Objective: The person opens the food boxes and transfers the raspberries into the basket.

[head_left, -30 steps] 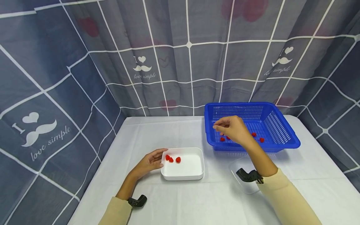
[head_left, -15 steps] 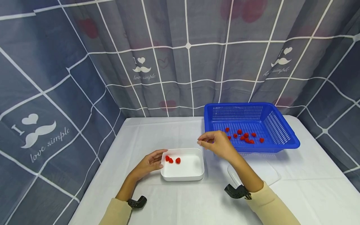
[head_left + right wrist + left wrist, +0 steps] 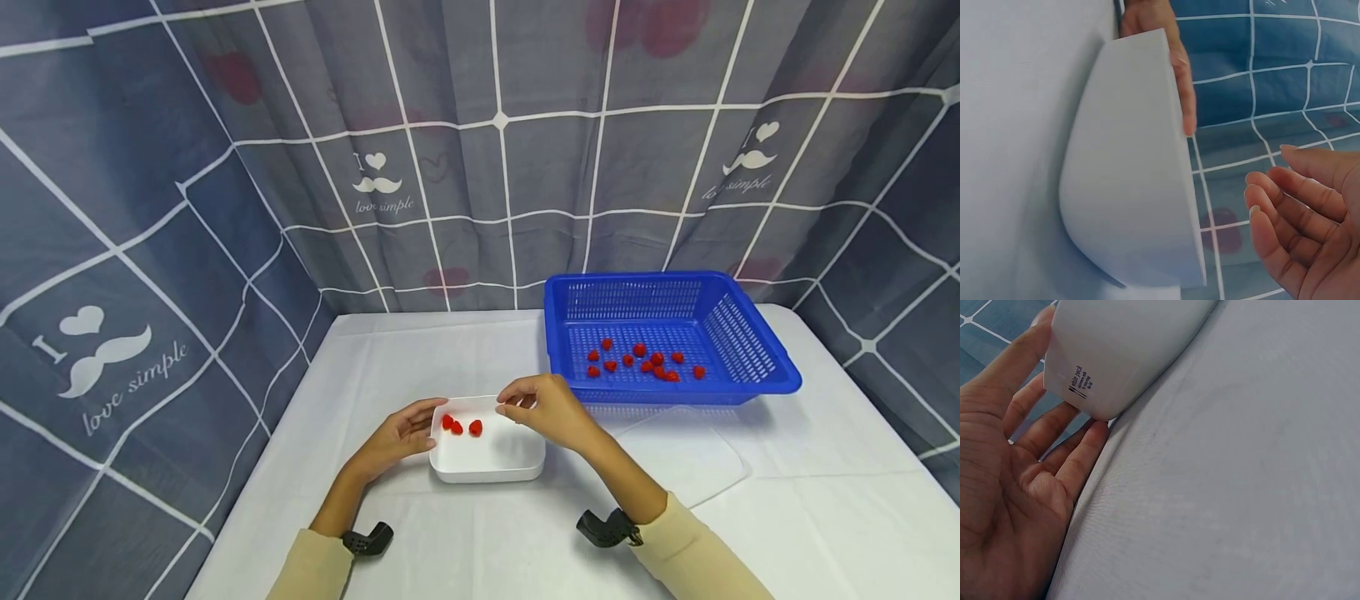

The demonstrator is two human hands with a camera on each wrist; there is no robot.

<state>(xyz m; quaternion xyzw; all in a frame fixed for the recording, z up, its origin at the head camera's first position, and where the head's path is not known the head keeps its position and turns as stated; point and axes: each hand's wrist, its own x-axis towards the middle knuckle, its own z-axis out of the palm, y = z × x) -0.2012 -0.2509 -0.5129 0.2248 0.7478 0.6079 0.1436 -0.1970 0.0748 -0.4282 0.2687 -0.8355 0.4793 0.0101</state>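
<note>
A white rectangular box (image 3: 487, 460) stands on the table with three small red raspberries (image 3: 476, 428) at its left end. My left hand (image 3: 397, 433) holds the box's left side, thumb at the near corner and fingers along the far one. Printed lettering shows on that end in the left wrist view. Over the box's far right corner is my right hand (image 3: 551, 408), thumb and fingertips curled toward each other in a pinch. A small reddish patch shows between them in the right wrist view, the raspberry mostly hidden by the fingers (image 3: 1266, 240).
A blue slotted basket (image 3: 750, 387) with several raspberries (image 3: 639, 350) on its floor stands at the back right. In front of it lies a clear plastic lid (image 3: 697, 454), partly behind the right forearm. A checked curtain (image 3: 465, 250) hangs behind the white-covered table (image 3: 420, 350).
My right hand has moved left and nearer from over the basket to over the box's right corner, uncovering the raspberries in the basket. My left hand and the box have stayed put.
</note>
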